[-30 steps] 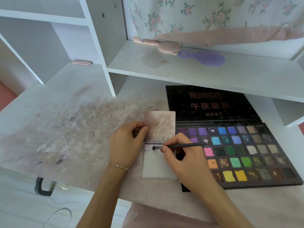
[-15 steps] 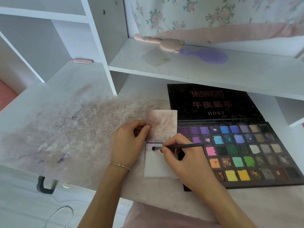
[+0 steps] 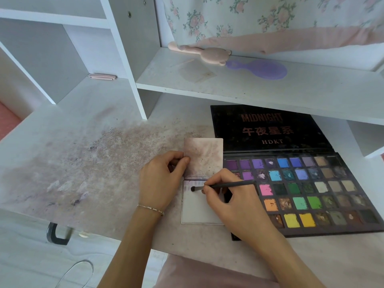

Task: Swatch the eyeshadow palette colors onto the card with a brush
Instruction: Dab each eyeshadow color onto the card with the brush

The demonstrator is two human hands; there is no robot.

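Head view, frame centre: the right hand pinches the brush, whose tip has barely shifted on the card – one purple stroke is being worked – while the left hand pinches the upper card; the palette lies at right.

A pink bear-shaped brush and a purple hairbrush lie touching on the white shelf. A pink clip rests on the stained bench.

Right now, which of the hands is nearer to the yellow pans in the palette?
The right. The right hand lies beside the palette, just left of the yellow pans. The left hand is farther left, across the card.
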